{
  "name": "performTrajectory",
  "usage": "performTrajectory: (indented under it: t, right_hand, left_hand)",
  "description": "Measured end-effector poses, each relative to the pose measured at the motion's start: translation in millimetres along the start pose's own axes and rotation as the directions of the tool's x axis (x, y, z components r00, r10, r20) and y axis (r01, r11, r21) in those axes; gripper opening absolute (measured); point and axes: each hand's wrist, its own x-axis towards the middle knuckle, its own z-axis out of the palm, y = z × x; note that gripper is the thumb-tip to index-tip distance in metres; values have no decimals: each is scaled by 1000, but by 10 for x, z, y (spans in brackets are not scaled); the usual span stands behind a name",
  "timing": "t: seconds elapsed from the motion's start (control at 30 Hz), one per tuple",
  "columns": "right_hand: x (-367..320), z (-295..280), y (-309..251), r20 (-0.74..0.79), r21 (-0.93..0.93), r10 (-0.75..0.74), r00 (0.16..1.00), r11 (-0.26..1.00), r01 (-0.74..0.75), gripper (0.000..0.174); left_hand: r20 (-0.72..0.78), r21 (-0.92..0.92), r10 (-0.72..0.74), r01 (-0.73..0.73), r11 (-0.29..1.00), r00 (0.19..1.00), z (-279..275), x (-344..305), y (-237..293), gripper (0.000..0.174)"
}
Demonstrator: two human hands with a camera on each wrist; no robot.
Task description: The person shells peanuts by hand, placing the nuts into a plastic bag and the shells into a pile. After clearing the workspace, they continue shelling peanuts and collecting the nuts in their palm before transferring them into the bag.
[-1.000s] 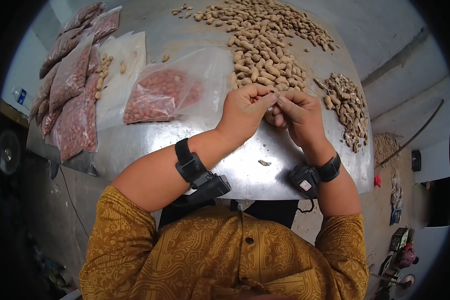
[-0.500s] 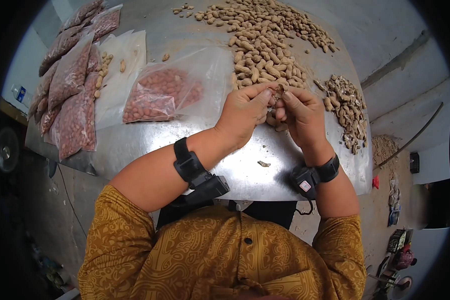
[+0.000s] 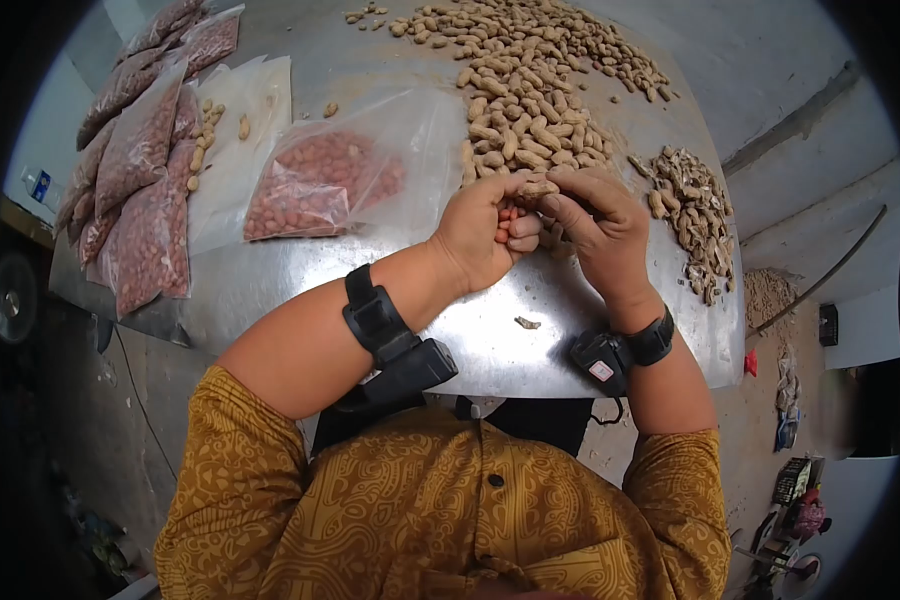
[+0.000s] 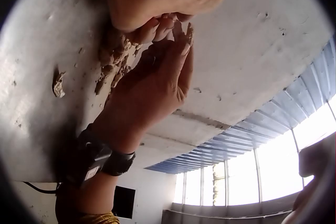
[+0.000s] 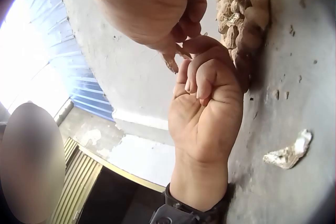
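Over the desk [image 3: 470, 340], the left hand [image 3: 475, 235] curled round red kernels [image 3: 507, 222], and the right hand [image 3: 605, 235] pinched a peanut [image 3: 537, 188] near the left fingertips. Cracking it well seemed to call for light thumb pressure, the left fingers closed enough to spill nothing. The peanut heap [image 3: 535, 110] lay just beyond and could crowd the fingers; broken shells [image 3: 698, 220] lay to the right, a bag of kernels [image 3: 320, 185] to the left.
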Motion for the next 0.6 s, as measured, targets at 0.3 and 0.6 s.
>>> performTrajectory:
  t: [0.3,0.6]
  right_hand:
    - [53,-100,5,-130,-111,-34,991,994,20,17]
    - [195,-775,340,-426,-551,-105,899,818,-165,19]
  left_hand:
    - [-35,13,-18,19,1000,999,-5,-5,22,26]
    - [-106,175,146,-126,977,984,28,-45,-10,26]
